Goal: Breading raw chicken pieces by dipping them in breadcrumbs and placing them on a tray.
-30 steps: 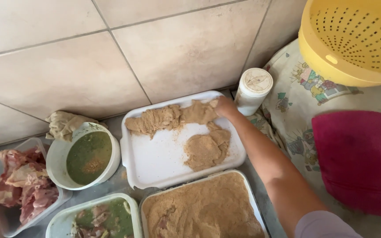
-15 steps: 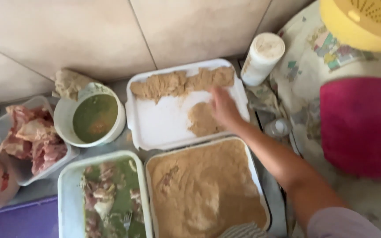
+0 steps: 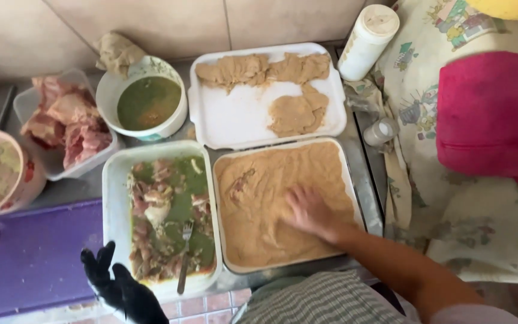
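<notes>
A bare right hand [image 3: 310,210] presses flat, fingers spread, into the crumb tray [image 3: 283,204], gripping nothing. The gloved left hand [image 3: 121,287] hangs open and empty below the marinade tray [image 3: 160,210], where a fork [image 3: 184,255] stands among meat pieces. A piece [image 3: 241,183] lies half buried in crumbs, apparently meat, though the coating hides it. Breaded cutlets [image 3: 271,84] rest on the white tray [image 3: 241,114] behind. A hard press could push crumbs over the rim; a wet glove touching the crumbs would clump them.
</notes>
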